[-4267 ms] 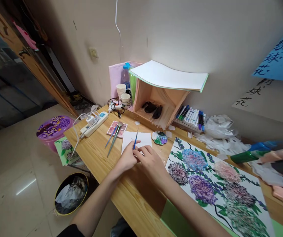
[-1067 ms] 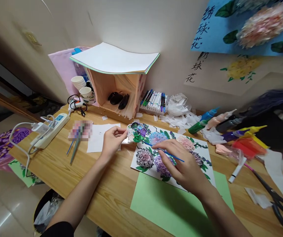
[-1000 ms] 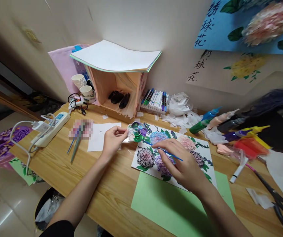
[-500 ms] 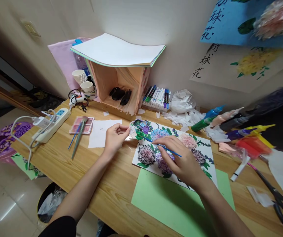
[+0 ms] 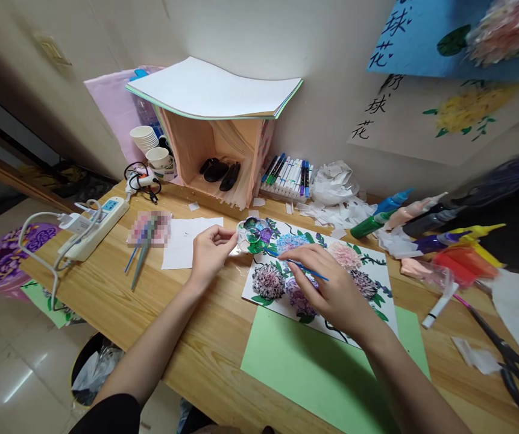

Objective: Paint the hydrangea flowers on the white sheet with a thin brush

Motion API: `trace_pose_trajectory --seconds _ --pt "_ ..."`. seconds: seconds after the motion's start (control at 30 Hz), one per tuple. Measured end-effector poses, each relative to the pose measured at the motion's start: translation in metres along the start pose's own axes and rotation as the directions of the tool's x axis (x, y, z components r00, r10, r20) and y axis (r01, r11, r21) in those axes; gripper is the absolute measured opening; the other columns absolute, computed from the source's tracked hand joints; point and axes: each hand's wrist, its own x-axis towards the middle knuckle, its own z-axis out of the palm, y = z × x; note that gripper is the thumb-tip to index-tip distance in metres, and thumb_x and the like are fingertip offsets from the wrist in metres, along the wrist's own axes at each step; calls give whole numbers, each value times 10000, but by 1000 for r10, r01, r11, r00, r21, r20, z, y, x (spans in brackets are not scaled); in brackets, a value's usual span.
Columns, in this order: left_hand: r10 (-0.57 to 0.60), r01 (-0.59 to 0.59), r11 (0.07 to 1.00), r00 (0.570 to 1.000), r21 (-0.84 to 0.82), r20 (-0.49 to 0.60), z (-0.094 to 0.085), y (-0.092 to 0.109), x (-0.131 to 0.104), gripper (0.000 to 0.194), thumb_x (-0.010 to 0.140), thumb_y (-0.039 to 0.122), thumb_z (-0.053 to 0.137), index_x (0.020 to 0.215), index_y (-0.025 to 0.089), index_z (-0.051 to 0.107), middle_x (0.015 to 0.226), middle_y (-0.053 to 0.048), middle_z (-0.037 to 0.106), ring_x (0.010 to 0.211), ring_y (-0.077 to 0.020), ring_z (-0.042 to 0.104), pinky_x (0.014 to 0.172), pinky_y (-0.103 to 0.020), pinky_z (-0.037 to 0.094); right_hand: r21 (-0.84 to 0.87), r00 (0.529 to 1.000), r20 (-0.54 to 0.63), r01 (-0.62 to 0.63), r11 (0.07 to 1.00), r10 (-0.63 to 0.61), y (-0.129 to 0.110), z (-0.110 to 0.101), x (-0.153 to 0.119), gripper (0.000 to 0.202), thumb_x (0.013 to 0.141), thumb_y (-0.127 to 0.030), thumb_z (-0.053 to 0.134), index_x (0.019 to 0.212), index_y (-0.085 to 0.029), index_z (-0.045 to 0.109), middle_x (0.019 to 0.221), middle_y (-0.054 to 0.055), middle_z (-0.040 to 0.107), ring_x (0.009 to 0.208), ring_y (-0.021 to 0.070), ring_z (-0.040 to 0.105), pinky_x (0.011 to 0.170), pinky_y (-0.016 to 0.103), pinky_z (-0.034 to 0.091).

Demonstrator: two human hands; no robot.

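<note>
My left hand (image 5: pixel 213 250) pinches the edge of a small round paint palette (image 5: pixel 254 235) with green, purple and blue paint in its wells. The palette is held at the upper left corner of a white sheet with flowers (image 5: pixel 268 281) in pink, purple, blue and black. Between the fingers of my right hand (image 5: pixel 325 283) is a thin blue brush (image 5: pixel 307 270), its tip pointing left, close to the palette's lower right edge. My right hand is over the middle of the flower sheet and hides part of it. Under the sheet lies green paper (image 5: pixel 295 367).
Paint bottles (image 5: pixel 370 224) and black scissors (image 5: pixel 507 355) are at the right. Markers (image 5: pixel 289 176) and a peach box (image 5: pixel 214 150) stand at the back. Two brushes (image 5: pixel 140 259), white paper (image 5: pixel 180 244) and a power strip (image 5: pixel 99 229) lie left.
The brush in my right hand has shifted slightly left, its tip a little nearer the palette. My left hand and the palette have barely moved.
</note>
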Motion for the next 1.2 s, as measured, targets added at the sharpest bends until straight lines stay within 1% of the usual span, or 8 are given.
trace_pose_trajectory --seconds 0.13,0.4,0.53,0.67,0.77,0.9,1.07,1.2 --pt "-5 5 1000 1000 -3 -9 1 0 -1 206 638 308 751 696 139 650 709 -55 710 668 -169 676 660 -270 542 -4 1000 28 7 1000 -7 -1 0 -1 186 917 -138 438 1038 -171 576 942 65 645 969 187 521 815 320 464" --pt "15 -15 1000 1000 24 -1 1 0 -3 172 666 283 732 708 137 649 723 -59 718 685 -168 681 664 -264 544 -23 1000 24 15 1000 -14 -2 0 -2 192 918 -135 431 1041 -166 575 932 70 650 951 197 522 805 336 472" --pt "16 -16 1000 1000 23 -5 2 1 -3 181 665 292 736 716 137 657 738 -63 724 700 -176 685 678 -273 546 -23 1000 -11 1 1000 -2 -2 4 -2 208 916 -134 437 1074 -163 571 962 73 652 966 197 520 830 346 470" --pt "11 -10 1000 1000 18 -11 2 0 -2 192 663 303 739 720 137 660 740 -64 724 706 -181 686 684 -280 547 -5 1000 17 5 1000 -5 -2 5 -1 210 914 -145 433 1059 -177 581 942 71 657 959 199 536 813 352 485" --pt "3 -3 1000 1000 19 -11 1 -1 -2 198 659 309 743 716 138 659 737 -64 722 701 -180 685 686 -283 547 -14 1000 -15 -13 1000 13 -3 4 0 219 916 -143 423 1060 -192 580 946 71 662 953 208 541 817 378 485" --pt "-3 3 1000 1000 16 -13 1 -1 -3 210 655 323 746 715 142 659 737 -62 722 704 -183 686 683 -285 547 22 999 35 -15 1000 14 -2 4 0 238 919 -155 421 1085 -207 583 951 75 658 965 214 549 811 387 494" --pt "5 -5 999 1000 38 -14 1 0 -3 202 663 320 738 715 141 659 733 -61 723 696 -180 686 672 -280 546 20 999 23 -30 999 30 0 5 0 232 922 -148 417 1090 -198 569 976 82 649 987 216 535 835 390 482" --pt "-4 4 999 1000 46 -13 1 -1 -3 194 665 314 735 712 141 659 724 -58 724 688 -180 686 662 -278 548 28 998 55 -23 999 22 1 4 0 215 924 -158 417 1068 -194 572 960 77 645 986 210 537 831 378 482"
